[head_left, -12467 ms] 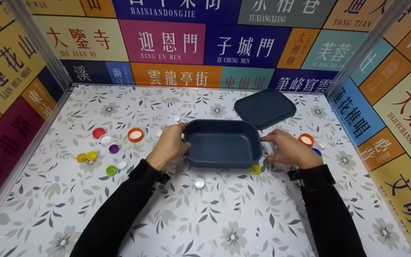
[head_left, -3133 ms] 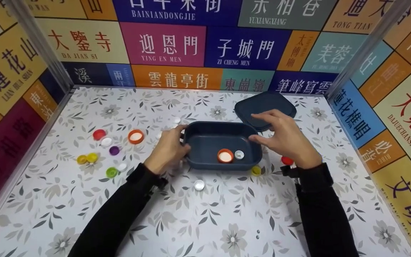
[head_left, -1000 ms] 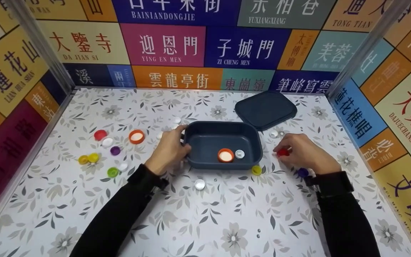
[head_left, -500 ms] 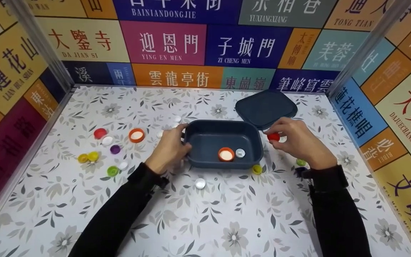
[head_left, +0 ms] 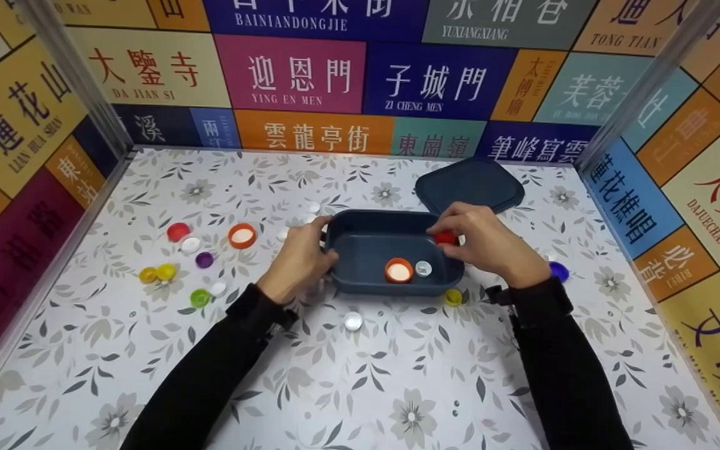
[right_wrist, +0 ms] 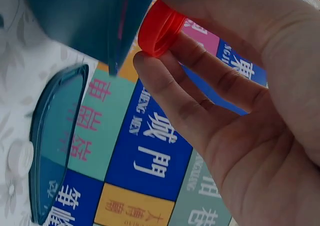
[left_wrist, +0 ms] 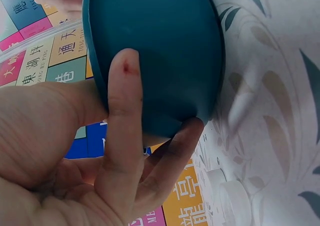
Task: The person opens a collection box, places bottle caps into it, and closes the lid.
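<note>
Floral counter, walls of coloured Chinese signs. Dark blue lid at back right. Loose caps left: red, orange, purple, two yellow, green. White cap and yellow cap in front, purple cap right.

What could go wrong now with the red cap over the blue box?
The right hand pinches the red cap close to the blue box's right rim, so a drop might bounce out onto the table. It could also knock the orange cap and small white cap already inside. If the left hand gripping the box's left end slips, the box may slide.
</note>
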Available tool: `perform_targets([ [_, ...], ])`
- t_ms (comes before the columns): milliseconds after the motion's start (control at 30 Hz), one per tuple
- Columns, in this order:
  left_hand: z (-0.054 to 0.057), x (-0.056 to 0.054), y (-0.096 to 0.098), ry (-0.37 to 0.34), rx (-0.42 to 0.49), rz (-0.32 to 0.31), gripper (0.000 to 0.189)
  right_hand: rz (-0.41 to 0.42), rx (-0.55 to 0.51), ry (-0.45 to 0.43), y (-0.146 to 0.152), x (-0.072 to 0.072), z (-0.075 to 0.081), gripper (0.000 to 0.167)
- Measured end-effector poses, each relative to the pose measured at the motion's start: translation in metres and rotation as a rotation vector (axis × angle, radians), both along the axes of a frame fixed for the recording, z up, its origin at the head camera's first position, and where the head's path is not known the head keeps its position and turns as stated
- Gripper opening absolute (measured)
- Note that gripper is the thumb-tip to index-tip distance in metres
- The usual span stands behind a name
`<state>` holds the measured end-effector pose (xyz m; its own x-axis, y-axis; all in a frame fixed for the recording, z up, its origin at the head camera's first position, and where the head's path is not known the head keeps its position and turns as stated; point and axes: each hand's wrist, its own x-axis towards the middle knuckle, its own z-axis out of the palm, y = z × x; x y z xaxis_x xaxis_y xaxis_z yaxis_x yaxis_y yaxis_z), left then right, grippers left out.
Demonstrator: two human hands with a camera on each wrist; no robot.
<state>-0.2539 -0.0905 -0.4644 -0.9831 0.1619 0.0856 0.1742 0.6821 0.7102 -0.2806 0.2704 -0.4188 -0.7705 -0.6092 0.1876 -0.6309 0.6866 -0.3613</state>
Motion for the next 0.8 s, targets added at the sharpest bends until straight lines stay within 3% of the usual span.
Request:
perform_targets([
  [333, 0.002, -0.002, 0.003, -0.060, 0.003, 0.008, 0.080, -0.026, 0.055, -0.043, -0.019, -0.008, -0.006, 0.030],
  [800, 0.000, -0.003, 0.001, -0.043, -0.026, 0.023, 0.079, -0.020, 0.146, -0.087, -0.036, -0.014, -0.016, 0.025],
])
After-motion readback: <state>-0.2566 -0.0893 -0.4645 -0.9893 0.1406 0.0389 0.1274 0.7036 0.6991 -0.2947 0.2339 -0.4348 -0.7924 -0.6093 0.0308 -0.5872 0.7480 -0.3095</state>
